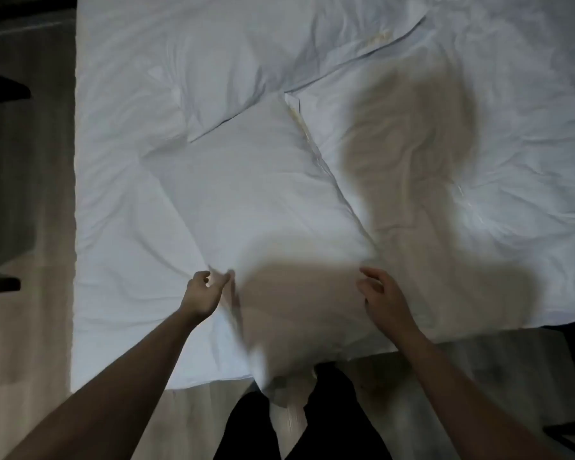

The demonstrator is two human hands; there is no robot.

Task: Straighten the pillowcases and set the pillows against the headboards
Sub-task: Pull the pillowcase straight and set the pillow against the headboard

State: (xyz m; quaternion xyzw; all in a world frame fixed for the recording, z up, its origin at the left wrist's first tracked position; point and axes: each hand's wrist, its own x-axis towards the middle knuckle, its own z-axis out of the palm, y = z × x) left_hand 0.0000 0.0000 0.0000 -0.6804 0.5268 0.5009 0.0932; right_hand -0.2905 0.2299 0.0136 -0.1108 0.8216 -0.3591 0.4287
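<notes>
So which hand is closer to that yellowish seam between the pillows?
Right. The right hand sits just below the near end of the yellowish seam, at the front pillow's right corner. The left hand is across the pillow, at its left corner.
</notes>
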